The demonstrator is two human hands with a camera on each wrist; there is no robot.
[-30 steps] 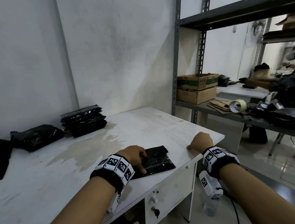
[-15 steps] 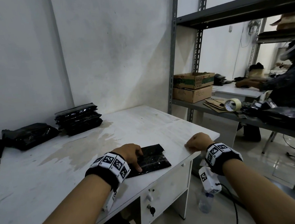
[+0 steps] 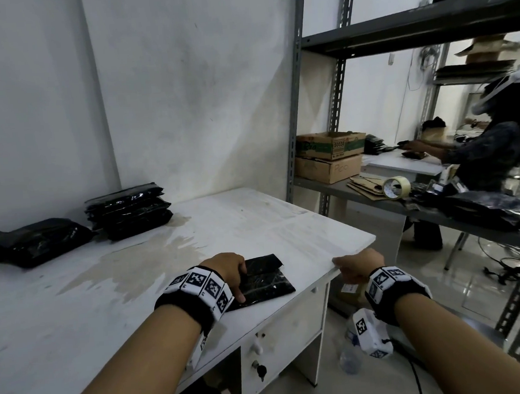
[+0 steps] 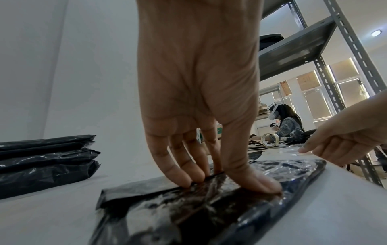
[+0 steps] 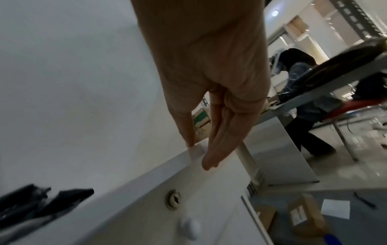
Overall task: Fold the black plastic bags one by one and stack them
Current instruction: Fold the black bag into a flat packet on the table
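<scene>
A folded black plastic bag (image 3: 267, 281) (image 4: 209, 207) lies flat near the front edge of the white table (image 3: 254, 222). My left hand (image 3: 242, 283) (image 4: 226, 182) presses down on it, fingers along the fold and thumb flat on top. My right hand (image 3: 348, 266) (image 5: 199, 154) (image 4: 335, 145) is at the table's right front edge: the thumb touches the top, where a small clear strip shows, and the straight fingers hang in front of the edge. A stack of folded bags (image 3: 129, 211) (image 4: 46, 159) stands at the back by the wall.
A bulging black bag (image 3: 38, 242) lies left of the stack. A grey metal rack (image 3: 297, 100) stands right of the table with cardboard boxes (image 3: 330, 157) and a tape roll (image 3: 396, 187). Another person (image 3: 498, 153) works beyond it. A drawer with a key (image 3: 260, 369) sits under the tabletop.
My right hand has slipped from the tabletop to its edge, only the thumb on top now. The left hand has stayed on the folded bag.
</scene>
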